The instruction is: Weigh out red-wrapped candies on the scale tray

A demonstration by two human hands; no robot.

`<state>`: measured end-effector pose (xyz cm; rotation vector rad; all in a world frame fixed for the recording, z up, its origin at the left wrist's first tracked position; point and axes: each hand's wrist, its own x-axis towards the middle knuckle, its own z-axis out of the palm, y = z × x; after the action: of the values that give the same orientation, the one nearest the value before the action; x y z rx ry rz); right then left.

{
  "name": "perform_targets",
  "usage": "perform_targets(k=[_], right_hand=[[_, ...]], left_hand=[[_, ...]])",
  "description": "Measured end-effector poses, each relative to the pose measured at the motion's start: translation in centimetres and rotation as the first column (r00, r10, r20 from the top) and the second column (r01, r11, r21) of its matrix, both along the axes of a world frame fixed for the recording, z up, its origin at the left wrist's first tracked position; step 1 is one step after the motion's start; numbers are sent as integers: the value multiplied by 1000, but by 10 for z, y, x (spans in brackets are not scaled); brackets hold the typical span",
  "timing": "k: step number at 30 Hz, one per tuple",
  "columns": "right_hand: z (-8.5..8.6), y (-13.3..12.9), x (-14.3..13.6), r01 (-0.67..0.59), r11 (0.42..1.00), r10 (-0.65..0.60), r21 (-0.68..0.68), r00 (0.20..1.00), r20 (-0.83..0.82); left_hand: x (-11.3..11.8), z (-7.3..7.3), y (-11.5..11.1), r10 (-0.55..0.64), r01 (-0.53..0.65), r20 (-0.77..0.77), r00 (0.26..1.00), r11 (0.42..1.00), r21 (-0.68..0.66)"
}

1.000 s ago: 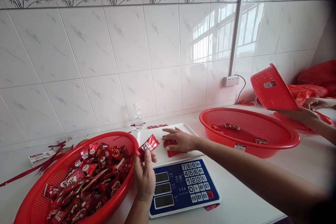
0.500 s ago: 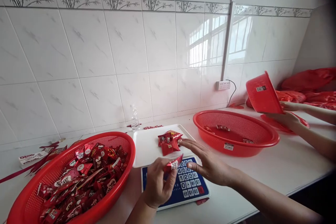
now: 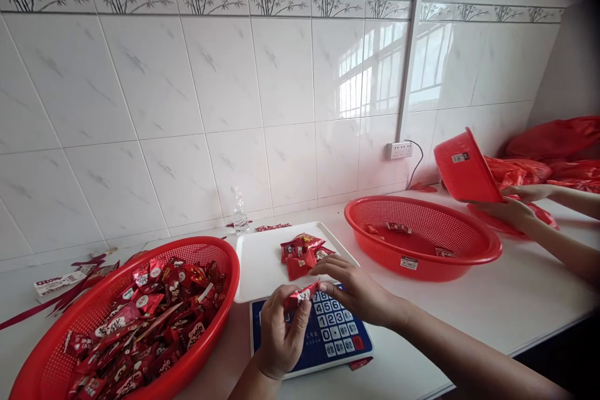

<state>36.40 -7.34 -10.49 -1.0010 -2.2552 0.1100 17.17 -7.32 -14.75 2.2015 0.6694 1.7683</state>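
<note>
My left hand (image 3: 281,334) has a tight grip on one small red packet (image 3: 299,297), pinched between thumb and fingers, just over the blue scale (image 3: 335,332). The packet is longer side to side, and its right end tips up a little, toward my right thumb. My right hand (image 3: 363,294) is spread, its thumb right by that end; I cannot tell if they touch. The table (image 3: 391,375) has bare room to the right of the scale, out to its front edge. On my left, the rim of the full red basket (image 3: 230,281) is near my left hand. Past my hands, the white tray (image 3: 257,262) holds a packet pile (image 3: 300,254), with bare room on its left. Farther right sits a big red basket (image 3: 435,270), and beyond it another person's hands (image 3: 513,211) hold a tilted basket (image 3: 465,169).
</note>
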Motion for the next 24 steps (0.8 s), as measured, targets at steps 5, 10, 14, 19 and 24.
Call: perform_targets(k=[5,10,14,19,24], right_hand=[[-7,37,1,114,993,-115,12,983,142],[-7,55,-5,132,990,-120,-45,969,216],[-1,56,-7,156,988,-145,-12,939,313],[9,50,-13,126,990,-136,54,953,270],[11,46,-15,11,998,5,-62,969,248]], left_hand=[[-5,-2,7,80,-76,63,995,995,-67],[-6,-5,8,94,-92,25,995,993,-74],[1,-5,3,114,-93,131,985,984,-155],[8,-5,0,97,-68,171,981,984,-167],[3,-5,5,68,-60,105,992,995,-83]])
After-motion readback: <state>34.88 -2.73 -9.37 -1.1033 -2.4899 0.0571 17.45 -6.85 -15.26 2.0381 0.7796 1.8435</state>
